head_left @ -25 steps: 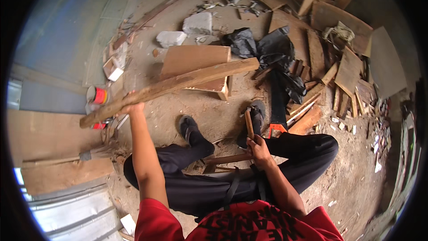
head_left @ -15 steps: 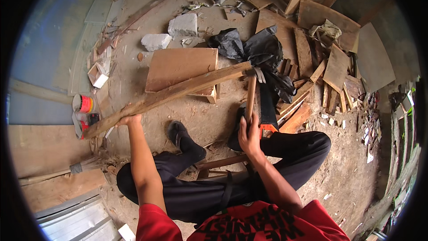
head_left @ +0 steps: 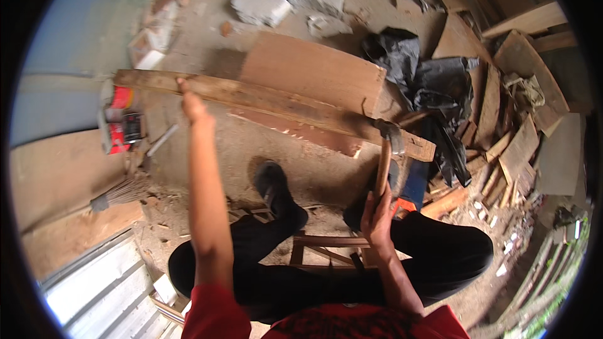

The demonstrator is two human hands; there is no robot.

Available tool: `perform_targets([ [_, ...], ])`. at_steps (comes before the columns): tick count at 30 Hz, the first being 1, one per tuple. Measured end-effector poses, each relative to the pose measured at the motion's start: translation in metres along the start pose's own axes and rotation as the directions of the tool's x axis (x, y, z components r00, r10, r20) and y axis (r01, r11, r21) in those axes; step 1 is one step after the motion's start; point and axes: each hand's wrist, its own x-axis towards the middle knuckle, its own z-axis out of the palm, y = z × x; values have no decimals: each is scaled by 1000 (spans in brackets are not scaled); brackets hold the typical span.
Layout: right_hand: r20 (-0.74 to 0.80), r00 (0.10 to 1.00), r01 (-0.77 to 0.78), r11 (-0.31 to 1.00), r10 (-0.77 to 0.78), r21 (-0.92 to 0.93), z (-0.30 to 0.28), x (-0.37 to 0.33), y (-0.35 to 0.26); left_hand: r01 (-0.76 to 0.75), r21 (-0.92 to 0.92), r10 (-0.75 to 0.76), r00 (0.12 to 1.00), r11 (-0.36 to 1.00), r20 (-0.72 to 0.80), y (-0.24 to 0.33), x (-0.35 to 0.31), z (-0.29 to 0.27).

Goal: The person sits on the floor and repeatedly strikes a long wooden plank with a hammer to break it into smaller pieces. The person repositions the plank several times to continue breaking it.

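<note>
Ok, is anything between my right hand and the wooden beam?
Only the hammer in your right hand: its head overlaps the wooden beam near the right end, though contact is unclear. Nothing else visible stands between them.

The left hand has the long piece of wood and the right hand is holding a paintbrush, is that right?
Not quite: the head view shows the right hand holding a hammer, not a paintbrush. The left hand does have the long piece of wood.
</note>
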Motion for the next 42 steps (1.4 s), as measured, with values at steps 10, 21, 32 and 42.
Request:
perform_targets([
  [10, 6, 987, -159, 987, 159, -16, 3, 11, -7, -821, 129, 581, 495, 557, 646, 17, -106, 93],
  [21, -61, 937, -312, 901, 345, 301, 10, -23, -7, -899, -395, 160, -369, 191, 916, -37, -202, 117],
  [32, -238, 819, -62, 493, 521, 868, -5, -100, 29, -937, -330, 143, -345, -119, 928, -97, -310, 139],
  [42, -216, 867, 10, 419, 449, 908, -11, -109, 38, -969, -209, 26, -214, -131, 977, -109, -311, 157],
])
